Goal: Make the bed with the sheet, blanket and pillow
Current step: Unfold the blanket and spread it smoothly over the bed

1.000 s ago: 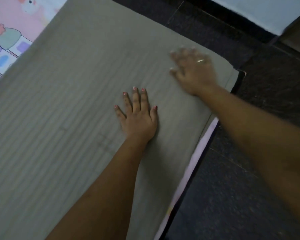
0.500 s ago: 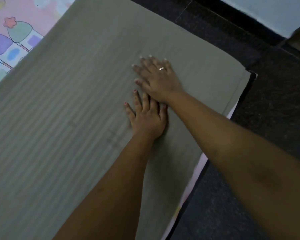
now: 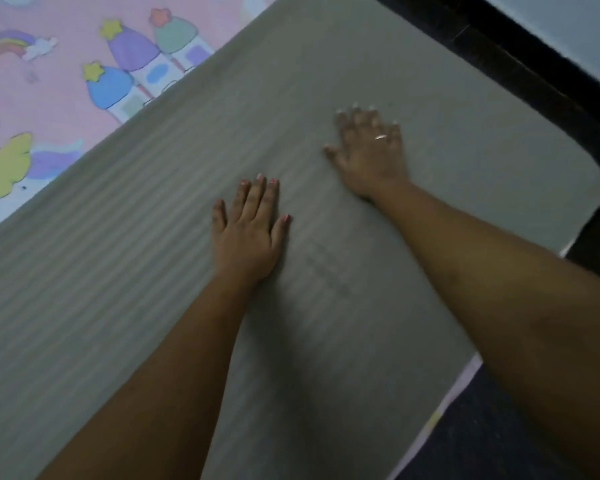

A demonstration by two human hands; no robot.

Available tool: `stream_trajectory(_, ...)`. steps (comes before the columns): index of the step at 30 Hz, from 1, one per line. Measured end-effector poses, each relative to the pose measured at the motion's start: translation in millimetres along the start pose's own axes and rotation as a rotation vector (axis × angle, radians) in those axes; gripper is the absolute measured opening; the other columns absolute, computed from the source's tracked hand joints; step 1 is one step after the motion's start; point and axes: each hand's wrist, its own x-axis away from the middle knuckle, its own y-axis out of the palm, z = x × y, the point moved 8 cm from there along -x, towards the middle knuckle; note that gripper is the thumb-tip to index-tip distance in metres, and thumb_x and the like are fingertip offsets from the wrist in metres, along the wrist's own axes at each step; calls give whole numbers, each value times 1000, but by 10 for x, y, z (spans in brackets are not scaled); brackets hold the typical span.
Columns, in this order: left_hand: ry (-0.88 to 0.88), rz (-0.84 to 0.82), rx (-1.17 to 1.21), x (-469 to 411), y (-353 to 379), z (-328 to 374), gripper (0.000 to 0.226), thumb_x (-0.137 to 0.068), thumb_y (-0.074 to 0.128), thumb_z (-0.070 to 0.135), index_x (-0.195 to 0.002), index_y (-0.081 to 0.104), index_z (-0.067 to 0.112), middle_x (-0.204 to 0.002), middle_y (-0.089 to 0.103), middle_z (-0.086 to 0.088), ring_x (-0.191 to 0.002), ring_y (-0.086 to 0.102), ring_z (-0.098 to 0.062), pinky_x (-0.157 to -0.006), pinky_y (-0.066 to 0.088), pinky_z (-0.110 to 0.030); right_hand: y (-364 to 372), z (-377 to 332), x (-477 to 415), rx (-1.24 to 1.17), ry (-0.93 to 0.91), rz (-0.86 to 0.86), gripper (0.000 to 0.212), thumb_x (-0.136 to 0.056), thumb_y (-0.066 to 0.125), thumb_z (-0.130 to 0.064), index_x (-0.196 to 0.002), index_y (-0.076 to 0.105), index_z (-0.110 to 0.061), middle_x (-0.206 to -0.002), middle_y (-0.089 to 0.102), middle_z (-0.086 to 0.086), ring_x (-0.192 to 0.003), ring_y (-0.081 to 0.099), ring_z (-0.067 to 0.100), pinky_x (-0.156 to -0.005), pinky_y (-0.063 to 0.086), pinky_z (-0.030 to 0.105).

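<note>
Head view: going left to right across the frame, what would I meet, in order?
Cartoon-print sheet -> left hand -> right hand -> dark floor. Both hands lie flat on the grey blanket, which spans too wide to place in the order.

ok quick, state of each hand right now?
Left hand: open, flat on the grey blanket.
Right hand: open, fingers spread on the blanket, holding nothing.
</note>
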Motion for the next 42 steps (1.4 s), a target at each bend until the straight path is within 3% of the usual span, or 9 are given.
stream_trajectory(5,-79,15,11,221,-94,-557,60,-97,20,54,-151,1,35,-160,0,7,-147,-2,-15,-117,-3,-45,194,-788,119,-54,34,82,63,-97,25,-55,-152,14,-27,-160,12,2,-147,9,25,-116,5,50)
stream_trajectory(19,-596,157,-3,2151,-471,-3330,56,-98,26,51,-150,14,36,-160,10,-1,-147,5,-22,-117,4,-48,547,-3526,1206,-27,-425,1,65,-96,23,-58,-152,14,-26,-160,12,-4,-148,8,23,-118,1,45)
stream_trajectory(24,-810,267,203,2879,-469,-3887,51,-99,28,46,-148,19,38,-159,16,-2,-145,13,-25,-114,15,-52,750,-4667,2118,-105,-600,-49,63,-96,23,-54,-151,24,-23,-158,23,-2,-146,17,25,-117,7,46)
stream_trajectory(28,-912,-55,445,3574,-18,-4262,60,-99,5,43,-151,16,16,-154,24,-17,-142,20,-37,-116,17,-44,798,-5288,2725,-161,-592,-36,63,-91,24,-52,-145,38,-22,-151,38,0,-141,31,29,-115,17,47)
stream_trajectory(30,-933,-206,522,4002,221,-4371,52,-104,17,34,-150,17,10,-156,18,-16,-144,15,-33,-117,12,-36,820,-5534,2966,-140,-629,-56,65,-88,27,-54,-144,41,-23,-151,39,0,-140,31,29,-114,18,49)
stream_trajectory(35,-1016,-199,648,4592,293,-4690,57,-100,36,37,-149,24,11,-154,23,-20,-143,22,-31,-115,19,-35,760,-6041,3305,-64,-1043,-176,60,-94,31,-53,-146,36,-24,-154,32,0,-144,23,24,-116,11,46)
stream_trajectory(38,-970,-177,669,4552,87,-4819,54,-100,39,36,-147,31,10,-152,27,-20,-140,27,-32,-114,23,-35,534,-5656,2767,-204,-699,-8,67,-90,23,-52,-143,41,-14,-149,39,11,-139,34,30,-112,23,43)
stream_trajectory(40,-907,-129,657,4432,-120,-4900,50,-100,40,34,-143,38,8,-150,31,-18,-138,31,-31,-112,25,-34,624,-5205,2565,-136,-395,-10,64,-95,22,-51,-148,30,-18,-155,28,8,-144,23,28,-115,16,44)
stream_trajectory(42,-847,-73,662,4270,-317,-4940,45,-100,42,31,-139,44,8,-147,36,-17,-135,35,-30,-110,27,-33,811,-5114,2718,-79,-279,-60,61,-97,21,-51,-152,18,-25,-159,17,4,-146,14,29,-116,8,49)
